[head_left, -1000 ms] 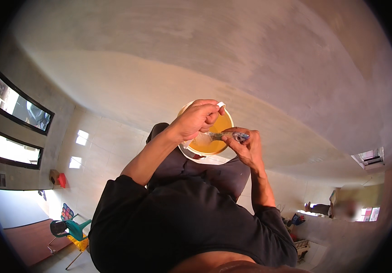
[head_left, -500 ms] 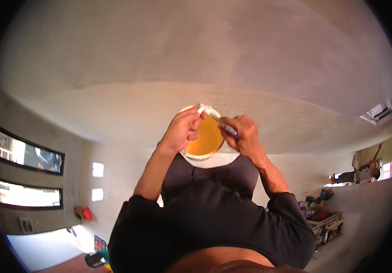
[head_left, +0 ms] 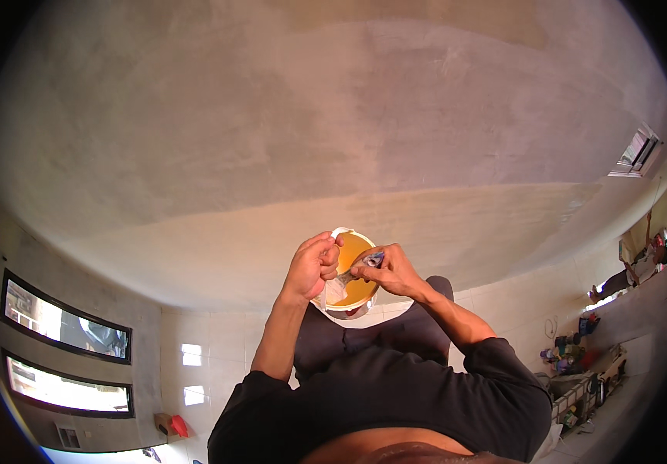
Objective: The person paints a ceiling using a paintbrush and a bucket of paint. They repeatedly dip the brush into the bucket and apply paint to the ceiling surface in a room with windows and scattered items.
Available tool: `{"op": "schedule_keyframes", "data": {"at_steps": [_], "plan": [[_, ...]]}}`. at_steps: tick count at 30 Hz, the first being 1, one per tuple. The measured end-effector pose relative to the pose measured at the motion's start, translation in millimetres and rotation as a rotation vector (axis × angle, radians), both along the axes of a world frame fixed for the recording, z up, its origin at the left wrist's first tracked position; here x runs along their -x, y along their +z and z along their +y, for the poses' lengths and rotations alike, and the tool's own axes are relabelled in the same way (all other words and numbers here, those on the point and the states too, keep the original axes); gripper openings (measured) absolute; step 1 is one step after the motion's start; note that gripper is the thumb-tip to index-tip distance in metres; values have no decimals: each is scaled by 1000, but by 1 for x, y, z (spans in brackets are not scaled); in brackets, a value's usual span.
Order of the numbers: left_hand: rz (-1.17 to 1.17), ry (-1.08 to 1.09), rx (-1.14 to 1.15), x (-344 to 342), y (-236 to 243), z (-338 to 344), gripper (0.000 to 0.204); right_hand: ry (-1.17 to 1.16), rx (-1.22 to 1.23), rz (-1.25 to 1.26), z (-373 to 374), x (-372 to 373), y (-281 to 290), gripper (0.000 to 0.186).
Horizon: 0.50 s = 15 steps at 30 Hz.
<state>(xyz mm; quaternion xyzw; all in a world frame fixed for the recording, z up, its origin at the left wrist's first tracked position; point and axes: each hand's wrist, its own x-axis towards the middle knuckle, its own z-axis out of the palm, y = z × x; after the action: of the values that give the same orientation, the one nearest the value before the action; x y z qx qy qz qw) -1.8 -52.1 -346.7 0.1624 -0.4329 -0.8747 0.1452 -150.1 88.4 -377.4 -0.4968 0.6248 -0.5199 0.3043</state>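
Right hand (head_left: 392,271) has that brush (head_left: 374,261) clamped tight — bristles (head_left: 336,291) slanting left-near over the bucket (head_left: 358,312) — left hand (head_left: 309,267) clutching its left side.

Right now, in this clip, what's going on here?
A person has a bucket with yellow contents in front of their body, facing a wall. The left grip is closed at the bucket's left side, apparently on its handle. The right grip holds a brush, its pale bristles pointing toward that same side. Whether they touch the bucket is hard to tell. Another person is far off to the right.
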Motion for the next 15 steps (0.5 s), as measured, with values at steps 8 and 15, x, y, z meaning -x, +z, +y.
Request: {"op": "schedule_keyframes", "data": {"at_steps": [8,15], "plan": [[3,-10,-26,-1,-4,0,17,-260,301,706,5,11,5,18],[31,33,-34,-1,-6,1,18,-335,175,346,52,10,44,19]]}}
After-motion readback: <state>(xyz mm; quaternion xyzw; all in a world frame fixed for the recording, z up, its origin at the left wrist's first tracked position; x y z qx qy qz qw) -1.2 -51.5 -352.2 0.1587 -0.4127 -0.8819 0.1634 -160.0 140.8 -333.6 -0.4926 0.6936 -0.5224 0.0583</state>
